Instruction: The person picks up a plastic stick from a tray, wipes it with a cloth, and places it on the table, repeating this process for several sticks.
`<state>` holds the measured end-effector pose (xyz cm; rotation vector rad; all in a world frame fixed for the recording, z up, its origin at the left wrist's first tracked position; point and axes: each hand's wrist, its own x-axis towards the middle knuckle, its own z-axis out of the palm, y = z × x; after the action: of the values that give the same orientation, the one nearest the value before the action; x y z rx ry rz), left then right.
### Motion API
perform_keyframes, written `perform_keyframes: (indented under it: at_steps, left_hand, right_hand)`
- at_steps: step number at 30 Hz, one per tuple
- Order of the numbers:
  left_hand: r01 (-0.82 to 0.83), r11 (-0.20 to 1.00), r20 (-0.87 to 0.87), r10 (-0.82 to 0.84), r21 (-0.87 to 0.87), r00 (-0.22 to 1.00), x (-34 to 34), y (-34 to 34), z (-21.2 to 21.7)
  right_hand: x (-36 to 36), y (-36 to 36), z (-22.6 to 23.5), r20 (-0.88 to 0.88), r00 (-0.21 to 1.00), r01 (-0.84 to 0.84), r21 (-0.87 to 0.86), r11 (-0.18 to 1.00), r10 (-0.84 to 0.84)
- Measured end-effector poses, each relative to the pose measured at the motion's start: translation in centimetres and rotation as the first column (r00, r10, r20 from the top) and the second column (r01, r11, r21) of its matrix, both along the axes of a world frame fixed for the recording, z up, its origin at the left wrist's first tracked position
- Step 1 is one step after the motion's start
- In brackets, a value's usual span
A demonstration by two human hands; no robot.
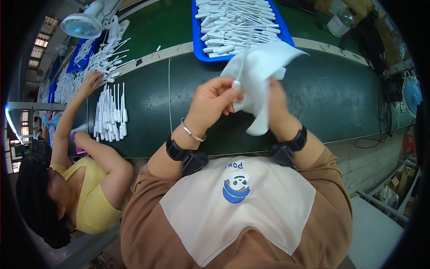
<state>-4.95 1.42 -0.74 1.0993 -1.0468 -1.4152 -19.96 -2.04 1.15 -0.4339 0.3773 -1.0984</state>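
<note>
Between the thumb and fingers of my left hand [212, 99] is the thick end of a slim white plastic stick [236, 84]. Its thin shaft points up and is blurred against a white cloth [257, 71]. My right hand [278, 101] is closed on that cloth, which hangs and flares out around the stick. Part of the right hand's fingers is hidden behind the cloth. Just beyond both hands, a blue tray [198, 40] holds a heap of similar white sticks [237, 22].
To my left a person in a yellow top reaches toward a pile of white sticks [74, 85]. More sticks lie in a row [111, 112] on the dark green table [331, 103]. Fans [83, 22] stand at both sides; a clear jar [340, 23] is at the back right.
</note>
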Motion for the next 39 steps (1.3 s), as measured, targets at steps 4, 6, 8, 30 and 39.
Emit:
perform_keyframes:
  at_steps: [4,6,8,30,39]
  left_hand:
    - [0.019,0.999,0.158,-0.013,-0.035,0.987,-0.5,-0.2,-1.3]
    - [0.055,0.998,0.186,-0.05,-0.022,0.981,-0.5,-0.1,-0.9]
    - [0.077,0.996,0.235,-0.066,-0.036,0.97,-0.5,-0.1,-0.9]
    - [0.573,0.8,-0.733,-0.282,0.176,0.619,-0.4,-0.7,-2.1]
    - [0.227,0.965,-0.476,-0.138,0.134,0.869,-0.2,-0.9,-1.5]
  right_hand:
    - [1.2,0.4,-2.8,-0.71,0.674,-0.167,-0.416,0.894,-0.204]
    - [0.6,-0.3,-2.7,-0.674,0.71,-0.064,-0.349,0.935,-0.203]
    - [-0.1,-1.5,-2.4,-0.661,0.721,-0.014,-0.31,0.951,-0.206]
    - [-3.4,-3.9,-2.7,-0.502,0.796,0.212,-0.294,0.932,-0.339]
    - [-1.3,-2.1,-0.4,-0.856,0.17,-0.258,-0.518,0.816,-0.489]
